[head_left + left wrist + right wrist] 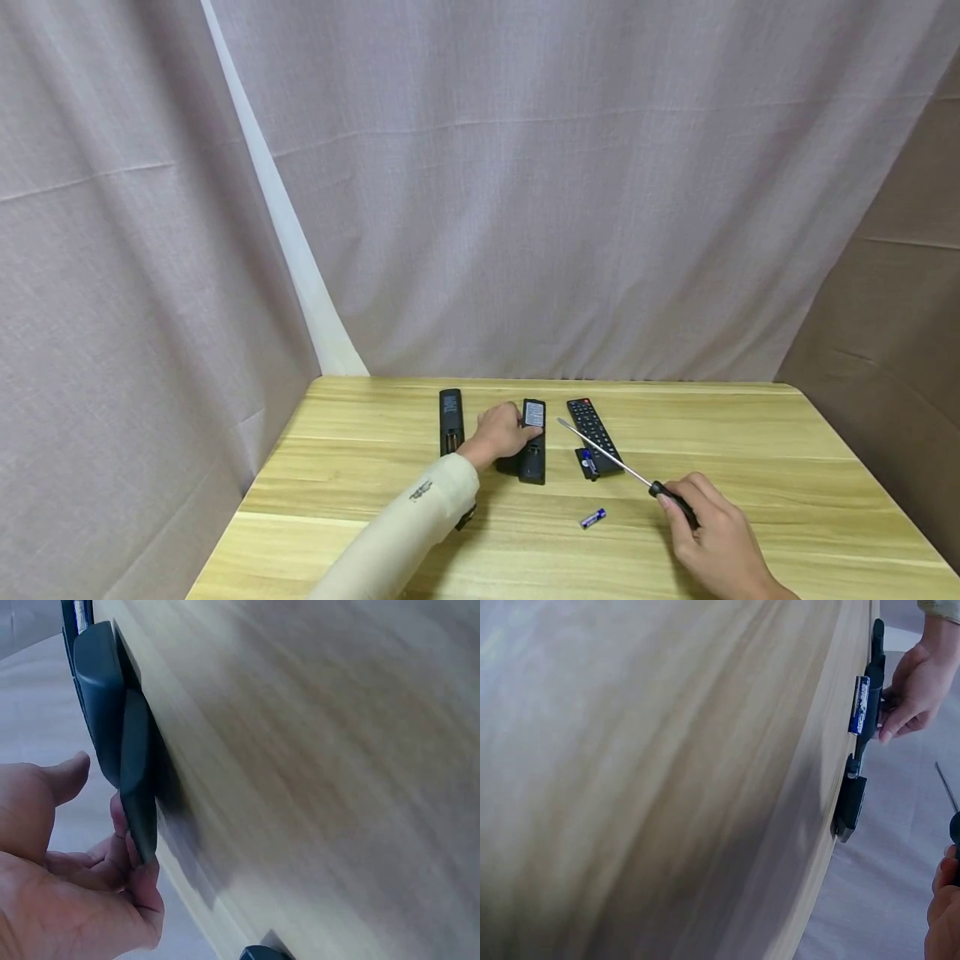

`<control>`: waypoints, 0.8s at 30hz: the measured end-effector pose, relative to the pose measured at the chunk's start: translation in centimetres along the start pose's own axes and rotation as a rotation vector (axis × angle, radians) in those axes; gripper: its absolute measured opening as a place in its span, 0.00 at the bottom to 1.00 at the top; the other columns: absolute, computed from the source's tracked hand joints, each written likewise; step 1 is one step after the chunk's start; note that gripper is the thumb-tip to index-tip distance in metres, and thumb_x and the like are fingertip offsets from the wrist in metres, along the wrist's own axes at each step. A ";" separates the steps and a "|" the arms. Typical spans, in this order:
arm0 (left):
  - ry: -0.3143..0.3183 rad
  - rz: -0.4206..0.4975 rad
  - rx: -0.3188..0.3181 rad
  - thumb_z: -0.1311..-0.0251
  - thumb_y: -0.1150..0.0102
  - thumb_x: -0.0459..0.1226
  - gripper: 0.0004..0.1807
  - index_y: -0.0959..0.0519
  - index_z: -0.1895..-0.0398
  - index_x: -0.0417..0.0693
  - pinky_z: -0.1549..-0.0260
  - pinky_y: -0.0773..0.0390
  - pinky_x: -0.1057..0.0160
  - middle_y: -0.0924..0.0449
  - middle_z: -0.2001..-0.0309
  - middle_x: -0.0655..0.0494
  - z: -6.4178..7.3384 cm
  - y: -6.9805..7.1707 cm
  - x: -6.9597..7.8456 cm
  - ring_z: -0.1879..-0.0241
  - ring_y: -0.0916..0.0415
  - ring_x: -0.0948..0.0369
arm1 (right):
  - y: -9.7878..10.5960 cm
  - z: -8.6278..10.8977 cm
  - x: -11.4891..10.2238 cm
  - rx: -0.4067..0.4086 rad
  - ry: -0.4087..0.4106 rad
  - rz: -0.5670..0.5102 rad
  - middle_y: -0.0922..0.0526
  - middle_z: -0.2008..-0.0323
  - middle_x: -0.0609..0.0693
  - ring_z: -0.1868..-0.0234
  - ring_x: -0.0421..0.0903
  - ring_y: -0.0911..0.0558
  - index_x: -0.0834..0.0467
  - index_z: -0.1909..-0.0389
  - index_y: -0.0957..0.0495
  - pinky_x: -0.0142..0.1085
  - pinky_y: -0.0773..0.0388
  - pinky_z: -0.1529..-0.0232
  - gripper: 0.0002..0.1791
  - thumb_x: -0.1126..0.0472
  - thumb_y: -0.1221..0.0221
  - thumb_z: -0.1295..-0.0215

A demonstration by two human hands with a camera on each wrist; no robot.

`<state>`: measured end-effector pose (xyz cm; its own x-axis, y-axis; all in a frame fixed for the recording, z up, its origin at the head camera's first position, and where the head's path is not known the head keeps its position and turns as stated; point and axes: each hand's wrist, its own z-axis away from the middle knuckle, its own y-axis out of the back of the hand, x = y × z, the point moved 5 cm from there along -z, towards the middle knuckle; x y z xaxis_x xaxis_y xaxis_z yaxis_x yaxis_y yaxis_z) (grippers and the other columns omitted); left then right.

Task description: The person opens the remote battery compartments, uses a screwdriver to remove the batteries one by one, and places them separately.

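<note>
My left hand (498,435) is at a black remote control (533,467) lying back up, the thumb reaching to its label. In the left wrist view the fingers of that hand grip the end of a dark flat piece (137,776) beside the remote; its kind cannot be told. My right hand (716,533) holds a screwdriver (637,477) by its black handle, the metal shaft pointing up and left. The tip appears in front of a button-side-up remote control (596,433). A blue battery (590,462) on a small black piece (582,464) is near that remote's lower end.
Left of my left hand lies another black remote control (451,408) with its battery compartment open. A loose battery (592,518) is on the wooden table (345,450), nearer to me. Grey curtains (562,208) stand behind the table. A dark object (465,518) shows beside the left sleeve.
</note>
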<state>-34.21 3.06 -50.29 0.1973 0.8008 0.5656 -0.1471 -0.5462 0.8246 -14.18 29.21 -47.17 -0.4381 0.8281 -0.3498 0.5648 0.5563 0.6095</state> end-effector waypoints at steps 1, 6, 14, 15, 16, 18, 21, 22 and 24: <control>0.004 0.000 0.000 0.31 0.29 0.51 0.21 0.15 0.55 0.40 0.47 0.27 0.53 0.12 0.59 0.49 0.1 0.0 0.1 0.61 0.22 0.56 | 0.0 0.0 0.0 0.003 0.001 0.000 0.21 0.66 0.38 0.70 0.25 0.30 0.55 0.63 0.15 0.20 0.32 0.74 0.14 0.75 0.27 0.46; 0.026 -0.020 -0.012 0.31 0.30 0.51 0.22 0.16 0.52 0.41 0.48 0.28 0.55 0.12 0.58 0.50 0.6 -0.2 0.3 0.61 0.22 0.57 | 0.0 0.1 0.0 0.007 0.004 -0.011 0.21 0.66 0.38 0.70 0.25 0.31 0.56 0.63 0.15 0.19 0.32 0.74 0.15 0.76 0.27 0.47; 0.015 -0.034 0.001 0.31 0.30 0.52 0.23 0.16 0.50 0.41 0.51 0.29 0.57 0.11 0.55 0.48 0.7 -0.7 0.0 0.59 0.20 0.55 | 0.1 0.2 0.0 0.011 0.006 -0.014 0.21 0.67 0.38 0.71 0.25 0.31 0.56 0.64 0.15 0.20 0.32 0.74 0.15 0.76 0.27 0.47; 0.017 -0.035 0.001 0.31 0.30 0.52 0.23 0.16 0.50 0.41 0.51 0.29 0.57 0.11 0.55 0.48 0.7 -0.8 -0.1 0.59 0.20 0.55 | 0.1 0.2 0.0 0.011 0.006 -0.014 0.22 0.67 0.38 0.71 0.25 0.31 0.56 0.64 0.15 0.20 0.32 0.74 0.15 0.76 0.27 0.47; 0.020 -0.035 0.000 0.31 0.30 0.52 0.23 0.16 0.49 0.41 0.51 0.29 0.57 0.11 0.55 0.48 0.6 -0.8 -0.1 0.58 0.20 0.55 | 0.1 0.2 0.0 0.010 0.006 -0.015 0.22 0.67 0.38 0.71 0.25 0.31 0.56 0.64 0.15 0.19 0.33 0.75 0.15 0.76 0.27 0.47; 0.028 -0.035 -0.002 0.31 0.30 0.53 0.24 0.16 0.48 0.42 0.50 0.28 0.57 0.10 0.54 0.48 0.7 -0.9 -0.1 0.58 0.20 0.55 | 0.1 0.2 0.0 0.009 0.007 -0.016 0.22 0.67 0.38 0.71 0.25 0.31 0.57 0.64 0.15 0.19 0.33 0.75 0.14 0.76 0.27 0.47; 0.039 -0.033 -0.001 0.31 0.30 0.53 0.24 0.16 0.47 0.42 0.48 0.27 0.56 0.10 0.52 0.48 0.7 -0.9 0.0 0.57 0.20 0.55 | 0.2 0.1 0.0 0.010 0.009 -0.016 0.22 0.67 0.38 0.71 0.25 0.31 0.57 0.64 0.15 0.19 0.33 0.75 0.14 0.76 0.27 0.47; 0.042 -0.030 -0.001 0.30 0.30 0.52 0.24 0.16 0.47 0.42 0.47 0.26 0.56 0.10 0.52 0.48 0.7 -0.9 0.1 0.56 0.20 0.55 | 0.2 0.1 0.0 0.010 0.010 -0.016 0.22 0.67 0.38 0.71 0.25 0.31 0.56 0.64 0.15 0.19 0.33 0.75 0.15 0.76 0.27 0.47; 0.040 -0.026 0.002 0.30 0.31 0.52 0.23 0.16 0.47 0.42 0.45 0.25 0.55 0.10 0.51 0.48 0.8 -0.9 0.2 0.55 0.19 0.54 | 0.2 0.1 0.1 0.014 0.011 -0.016 0.22 0.67 0.38 0.71 0.25 0.31 0.56 0.63 0.15 0.20 0.33 0.75 0.15 0.76 0.27 0.47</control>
<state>-33.28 3.53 -50.87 0.1621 0.8238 0.5432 -0.1400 -0.5257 0.8391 -14.02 29.41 -47.16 -0.4551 0.8181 -0.3515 0.5673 0.5707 0.5937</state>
